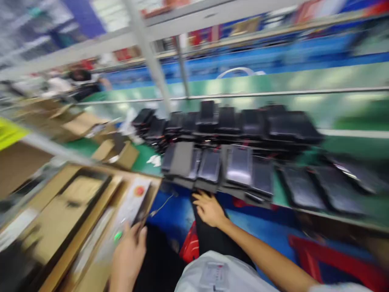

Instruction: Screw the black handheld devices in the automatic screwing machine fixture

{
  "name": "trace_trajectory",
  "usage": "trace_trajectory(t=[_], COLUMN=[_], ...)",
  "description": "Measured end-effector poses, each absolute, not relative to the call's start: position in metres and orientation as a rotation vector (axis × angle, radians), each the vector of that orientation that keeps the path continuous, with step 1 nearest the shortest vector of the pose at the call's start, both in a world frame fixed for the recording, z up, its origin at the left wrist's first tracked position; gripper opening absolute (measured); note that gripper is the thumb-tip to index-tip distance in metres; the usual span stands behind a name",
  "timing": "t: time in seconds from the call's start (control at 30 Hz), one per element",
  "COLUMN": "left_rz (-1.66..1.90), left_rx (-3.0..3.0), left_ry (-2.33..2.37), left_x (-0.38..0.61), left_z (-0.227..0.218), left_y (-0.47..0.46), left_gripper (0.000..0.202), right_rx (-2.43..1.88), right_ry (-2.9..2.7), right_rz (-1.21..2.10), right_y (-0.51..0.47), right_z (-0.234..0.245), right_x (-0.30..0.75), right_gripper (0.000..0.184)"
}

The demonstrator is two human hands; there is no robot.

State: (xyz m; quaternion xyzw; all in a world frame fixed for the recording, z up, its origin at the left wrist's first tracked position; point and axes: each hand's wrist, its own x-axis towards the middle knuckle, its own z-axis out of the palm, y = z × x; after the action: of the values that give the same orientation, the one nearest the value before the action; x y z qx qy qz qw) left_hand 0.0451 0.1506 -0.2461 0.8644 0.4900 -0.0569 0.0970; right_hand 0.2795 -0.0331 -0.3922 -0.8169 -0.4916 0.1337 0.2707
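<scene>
My left hand (pixel 129 251) is at the near edge of a flat, pale package (pixel 130 202) that bears a red mark and a green dot. The hand is smeared by motion, so whether it grips the edge or only touches it is unclear. Low in front of the bench, my right hand (pixel 209 209) lies on my black trouser leg (pixel 206 235), fingers spread, holding nothing. Just beyond it are several flat, dark, phone-like devices (pixel 209 164) in rows along the bench edge, with higher stacks (pixel 225 121) behind them.
An open cardboard carton (pixel 73 194) with inner trays stands at left, a smaller open box (pixel 117 154) behind it. The green bench (pixel 146 154) runs across, with metal posts (pixel 152 61) rising above. A red stool-like frame (pixel 328 255) is low at right. Another person (pixel 82 83) is blurred far left.
</scene>
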Motion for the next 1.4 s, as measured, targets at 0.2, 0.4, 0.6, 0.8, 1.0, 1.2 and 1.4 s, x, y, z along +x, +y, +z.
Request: trace_trajectory(t=[0.2, 0.4, 0.6, 0.8, 1.0, 1.2, 1.4], left_rz=[-0.171, -0.361, -0.499, -0.525, -0.385, -0.186, -0.154], left_rx=[2.308, 2.218, 2.073, 1.964, 2.014, 2.02, 1.882], left_ry=[1.567, 1.495, 1.556, 1.654, 1.621, 1.627, 1.634], left_x=[0.027, 0.02, 0.003, -0.01, -0.01, 0.0, 0.006], left_z=[-0.221, -0.247, -0.299, -0.336, -0.346, -0.339, -0.338], left_y=[0.125, 0.106, 0.099, 0.077, 0.046, 0.022, 0.014], left_gripper=[0.045, 0.044, 0.059, 0.079, 0.085, 0.089, 0.093], right_rx=[-2.148, -2.147, -2.119, -2.114, -2.098, -2.043, -2.037], right_ry=[-1.56, -1.62, -1.641, -1.656, -1.675, -1.744, -1.769], right_rz=[0.147, -0.003, -0.064, -0.072, -0.045, -0.024, -0.046], right_y=[-0.03, -0.032, -0.03, -0.035, -0.04, -0.038, -0.036], right_z=[-0.423, -0.441, -0.457, -0.462, -0.46, -0.461, -0.462], right_x=[0.287, 0.287, 0.29, 0.293, 0.299, 0.3, 0.301], right_gripper=[0.038, 0.041, 0.049, 0.053, 0.053, 0.052, 0.053])
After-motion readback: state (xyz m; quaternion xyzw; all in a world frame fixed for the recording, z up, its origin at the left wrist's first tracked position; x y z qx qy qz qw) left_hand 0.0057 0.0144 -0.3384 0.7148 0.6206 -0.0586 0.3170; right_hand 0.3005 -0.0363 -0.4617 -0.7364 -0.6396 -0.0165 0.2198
